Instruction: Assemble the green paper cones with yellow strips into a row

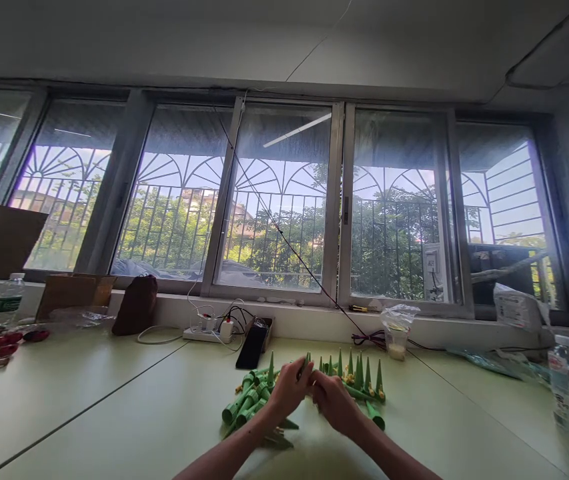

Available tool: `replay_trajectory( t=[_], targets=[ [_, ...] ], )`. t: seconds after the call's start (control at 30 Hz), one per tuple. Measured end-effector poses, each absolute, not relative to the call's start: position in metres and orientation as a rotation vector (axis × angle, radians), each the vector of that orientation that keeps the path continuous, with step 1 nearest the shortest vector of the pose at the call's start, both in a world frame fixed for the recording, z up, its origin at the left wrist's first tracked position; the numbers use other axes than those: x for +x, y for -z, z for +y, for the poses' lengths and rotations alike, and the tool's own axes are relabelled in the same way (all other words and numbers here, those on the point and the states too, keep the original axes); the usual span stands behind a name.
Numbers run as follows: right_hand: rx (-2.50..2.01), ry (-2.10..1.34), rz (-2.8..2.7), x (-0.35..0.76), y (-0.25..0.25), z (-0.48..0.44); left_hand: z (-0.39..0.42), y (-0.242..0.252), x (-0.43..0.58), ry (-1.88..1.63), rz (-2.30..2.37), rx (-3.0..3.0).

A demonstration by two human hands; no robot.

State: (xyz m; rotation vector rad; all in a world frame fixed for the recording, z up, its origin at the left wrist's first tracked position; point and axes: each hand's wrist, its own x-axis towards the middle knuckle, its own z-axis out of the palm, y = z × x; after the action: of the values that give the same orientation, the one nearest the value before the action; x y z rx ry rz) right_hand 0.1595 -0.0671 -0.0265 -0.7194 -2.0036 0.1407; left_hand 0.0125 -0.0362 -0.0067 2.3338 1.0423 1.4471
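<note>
My left hand and my right hand meet above the table, fingertips close together. A small green cone-shaped piece pokes up from the closed fingers of my left hand. My right hand is closed against it, and what lies between its fingers is hidden. Left of my hands is a pile of green plastic tubes, with some green spikes under my left wrist. Beyond my right hand, several green cones stand upright among small yellow bits. A green tube lies by my right forearm.
A black phone and a power strip with cables sit near the window ledge. Farther right are a bagged cup and a water bottle. A dark red pouch stands at the back left.
</note>
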Motion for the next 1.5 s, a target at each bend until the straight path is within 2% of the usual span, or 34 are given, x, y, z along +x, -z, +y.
replay_trajectory(
  t=[0.8, 1.5],
  targets=[
    [-0.907, -0.096, -1.960, 0.155, 0.026, -0.064, -0.026, 0.001, 0.010, -1.579, 1.121, 2.120],
    [-0.799, -0.100, -1.986, 0.164, 0.027, -0.058, -0.047, 0.001, 0.018, -1.521, 1.074, 2.299]
  ],
)
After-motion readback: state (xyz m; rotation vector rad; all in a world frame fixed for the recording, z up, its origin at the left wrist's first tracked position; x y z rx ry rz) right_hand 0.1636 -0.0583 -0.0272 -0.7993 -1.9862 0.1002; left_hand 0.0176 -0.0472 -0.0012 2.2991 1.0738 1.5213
